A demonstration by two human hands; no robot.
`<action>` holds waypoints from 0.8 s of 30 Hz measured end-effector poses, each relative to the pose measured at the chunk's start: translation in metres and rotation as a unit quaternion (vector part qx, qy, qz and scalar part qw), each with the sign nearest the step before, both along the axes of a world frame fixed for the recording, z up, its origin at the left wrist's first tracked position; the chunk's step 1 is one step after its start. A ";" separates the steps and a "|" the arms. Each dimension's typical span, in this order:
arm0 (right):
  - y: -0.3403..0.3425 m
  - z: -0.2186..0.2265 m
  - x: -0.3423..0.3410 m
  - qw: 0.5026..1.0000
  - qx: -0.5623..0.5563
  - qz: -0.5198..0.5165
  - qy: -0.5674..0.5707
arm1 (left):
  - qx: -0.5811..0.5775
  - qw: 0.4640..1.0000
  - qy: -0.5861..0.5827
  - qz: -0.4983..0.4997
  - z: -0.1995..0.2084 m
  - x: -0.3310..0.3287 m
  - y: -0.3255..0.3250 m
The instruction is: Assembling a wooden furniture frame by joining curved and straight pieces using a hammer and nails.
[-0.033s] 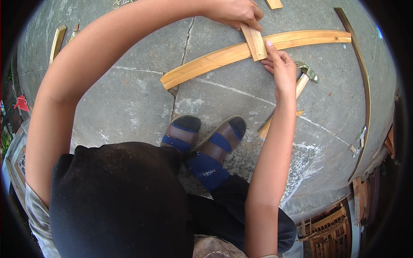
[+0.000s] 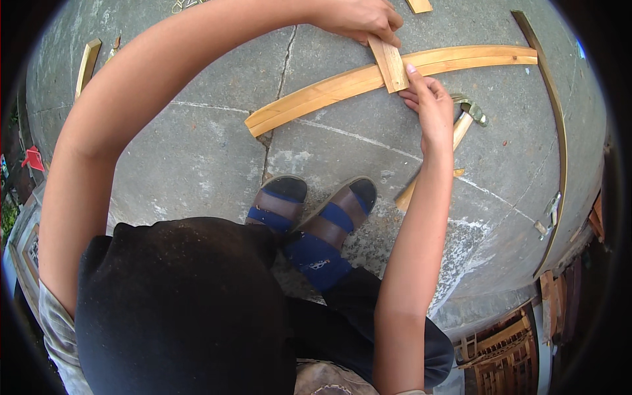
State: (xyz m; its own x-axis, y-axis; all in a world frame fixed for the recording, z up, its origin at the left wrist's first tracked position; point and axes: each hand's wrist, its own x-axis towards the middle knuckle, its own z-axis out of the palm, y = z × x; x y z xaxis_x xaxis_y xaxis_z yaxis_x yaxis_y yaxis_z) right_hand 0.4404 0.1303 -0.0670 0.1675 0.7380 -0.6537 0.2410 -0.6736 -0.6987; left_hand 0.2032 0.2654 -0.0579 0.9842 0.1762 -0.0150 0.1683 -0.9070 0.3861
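Note:
A short flat wooden piece [image 2: 392, 71] lies crosswise over a long wooden strip [image 2: 322, 97] that rests on the concrete. At the short piece's far end, my left hand [image 2: 366, 20] is closed with fingers and thumb around it. My right hand [image 2: 431, 105] pinches its near end, the thumb along the right edge and the fingers curled below. Just right of that hand is a hammer [image 2: 475, 113] with a metal head; my right forearm covers part of its wooden handle.
A long thin wooden strip [image 2: 559, 125] runs down the right side. Other wood pieces lie at the far left [image 2: 87, 66] and top [image 2: 419, 6]. My sandalled feet [image 2: 329, 217] stand on the cracked concrete floor [image 2: 184, 171]. Wooden slatted items [image 2: 503, 355] sit at lower right.

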 end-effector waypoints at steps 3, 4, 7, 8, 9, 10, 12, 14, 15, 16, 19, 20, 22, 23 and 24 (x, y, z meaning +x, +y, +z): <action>-0.007 0.003 0.001 0.999 0.013 -0.008 0.029 | -0.002 1.000 -0.023 -0.003 -0.001 -0.001 -0.001; -0.008 0.004 0.003 0.999 0.013 -0.008 0.028 | -0.002 1.000 -0.024 -0.003 0.001 0.000 -0.001; -0.010 0.006 0.005 0.999 0.017 0.000 0.048 | -0.015 1.000 -0.002 0.002 0.002 -0.001 -0.001; -0.010 0.005 0.004 0.999 0.015 0.004 0.048 | -0.011 1.000 -0.009 0.000 -0.001 -0.001 -0.001; -0.009 0.006 0.005 0.999 0.014 0.008 0.047 | -0.007 1.000 -0.017 -0.003 -0.001 -0.001 0.000; -0.008 0.006 0.005 0.999 0.014 0.008 0.045 | -0.007 1.000 -0.018 -0.004 -0.001 -0.001 0.000; -0.007 0.006 0.004 0.999 0.001 0.007 0.046 | -0.011 1.000 -0.006 0.001 -0.001 -0.001 -0.001; -0.007 0.003 0.003 0.999 0.002 0.002 0.047 | -0.007 1.000 -0.001 0.000 0.000 -0.003 0.000; -0.007 0.003 0.002 0.999 0.003 -0.002 0.047 | -0.003 1.000 0.003 0.000 0.000 -0.003 0.000; -0.007 0.003 0.001 0.999 0.003 -0.002 0.048 | -0.002 1.000 0.004 0.000 0.000 -0.004 0.001; -0.006 0.007 0.005 0.999 -0.001 -0.015 0.046 | 0.001 1.000 -0.013 -0.011 0.005 0.001 0.005; -0.005 0.009 0.007 0.999 -0.002 -0.019 0.046 | 0.002 1.000 -0.012 -0.011 0.009 0.003 0.007; -0.008 0.002 0.003 0.999 -0.013 -0.015 0.042 | -0.007 1.000 -0.016 -0.002 0.000 -0.003 0.001; -0.009 -0.001 0.001 0.999 -0.016 -0.011 0.041 | -0.013 1.000 -0.014 -0.001 -0.005 -0.005 -0.002; -0.009 0.000 0.002 0.999 -0.014 -0.010 0.043 | -0.013 1.000 -0.009 -0.004 -0.002 -0.004 -0.002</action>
